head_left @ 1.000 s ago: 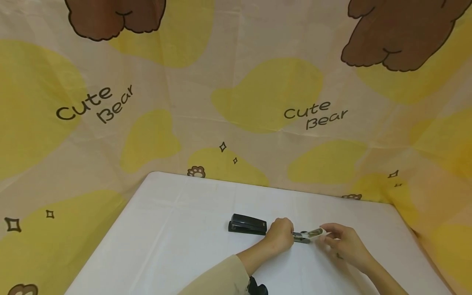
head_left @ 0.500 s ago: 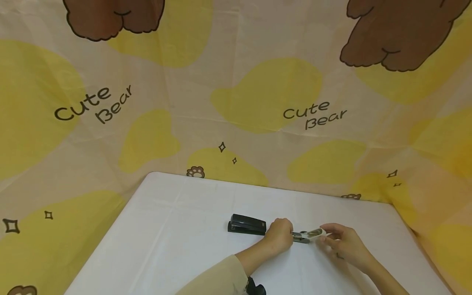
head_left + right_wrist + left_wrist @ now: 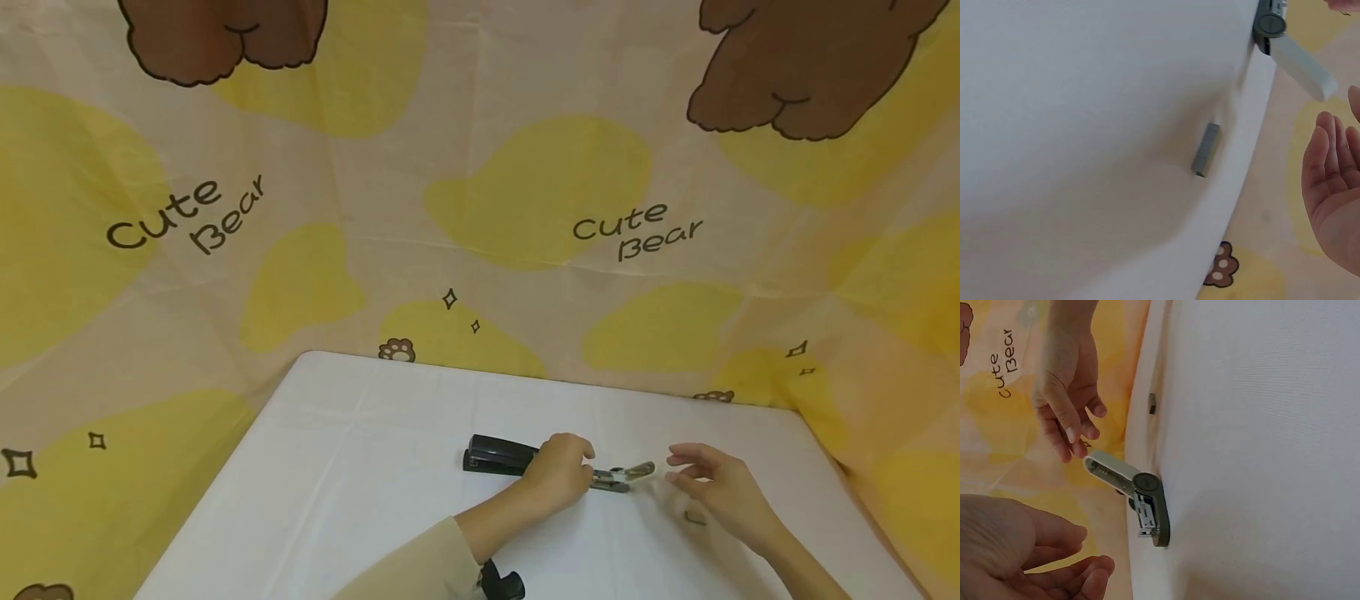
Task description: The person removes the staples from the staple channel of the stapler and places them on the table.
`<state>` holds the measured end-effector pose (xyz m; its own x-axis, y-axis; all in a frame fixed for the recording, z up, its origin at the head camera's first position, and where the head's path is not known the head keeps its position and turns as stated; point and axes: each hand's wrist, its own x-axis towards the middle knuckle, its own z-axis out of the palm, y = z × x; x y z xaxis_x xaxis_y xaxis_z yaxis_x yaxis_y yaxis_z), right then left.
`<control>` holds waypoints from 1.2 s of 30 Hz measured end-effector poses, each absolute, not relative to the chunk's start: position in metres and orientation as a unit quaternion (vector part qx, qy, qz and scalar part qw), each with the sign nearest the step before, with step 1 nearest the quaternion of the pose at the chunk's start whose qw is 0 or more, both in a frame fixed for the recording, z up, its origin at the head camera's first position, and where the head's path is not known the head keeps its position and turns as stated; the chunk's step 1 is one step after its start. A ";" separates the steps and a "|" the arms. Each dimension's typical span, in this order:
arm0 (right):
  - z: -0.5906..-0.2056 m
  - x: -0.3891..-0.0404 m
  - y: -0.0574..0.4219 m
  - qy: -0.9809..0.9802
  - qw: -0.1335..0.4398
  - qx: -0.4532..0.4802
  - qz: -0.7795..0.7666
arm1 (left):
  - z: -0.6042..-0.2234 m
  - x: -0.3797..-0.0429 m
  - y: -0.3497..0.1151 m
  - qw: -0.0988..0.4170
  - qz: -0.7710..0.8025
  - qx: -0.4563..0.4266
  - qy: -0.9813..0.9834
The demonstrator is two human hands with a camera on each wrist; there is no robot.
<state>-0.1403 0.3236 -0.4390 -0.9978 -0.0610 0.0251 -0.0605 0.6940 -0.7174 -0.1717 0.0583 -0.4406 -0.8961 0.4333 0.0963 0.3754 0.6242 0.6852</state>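
Observation:
A small stapler (image 3: 621,478) with a white upper arm stands hinged wide open on the table, its metal magazine (image 3: 1145,514) showing in the left wrist view. My left hand (image 3: 558,471) is beside its left end, thumb and fingers parted and holding nothing. Off the raised arm's tip, my right hand (image 3: 727,492) has loosely bent fingers with nothing between them; the right wrist view shows a gap between these fingers (image 3: 1329,140) and the white arm (image 3: 1304,67). A grey strip of staples (image 3: 1207,150) lies on the table near the right hand.
A larger black stapler (image 3: 498,454) lies just left of my left hand, which hides its right end. A black device (image 3: 504,582) shows at the left sleeve. Patterned cloth (image 3: 465,208) hangs behind the white table (image 3: 360,467).
Both hands have let go of the small stapler. The left hand has shifted slightly left with its fingers parted, and the right hand has drawn away to the right.

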 end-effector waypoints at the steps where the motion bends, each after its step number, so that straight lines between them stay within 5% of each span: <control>1: -0.437 -0.140 0.324 0.922 -0.005 -0.035 -0.386 | -0.438 -0.171 0.056 0.035 0.375 0.229 0.897; 24: -0.410 -0.138 0.282 0.899 -0.122 -0.106 -0.408 | -0.404 -0.166 -0.010 -0.042 0.427 0.219 0.876; 36: -0.415 -0.145 0.252 0.878 -0.091 -0.124 -0.454 | -0.414 -0.168 -0.044 -0.090 0.451 0.200 0.865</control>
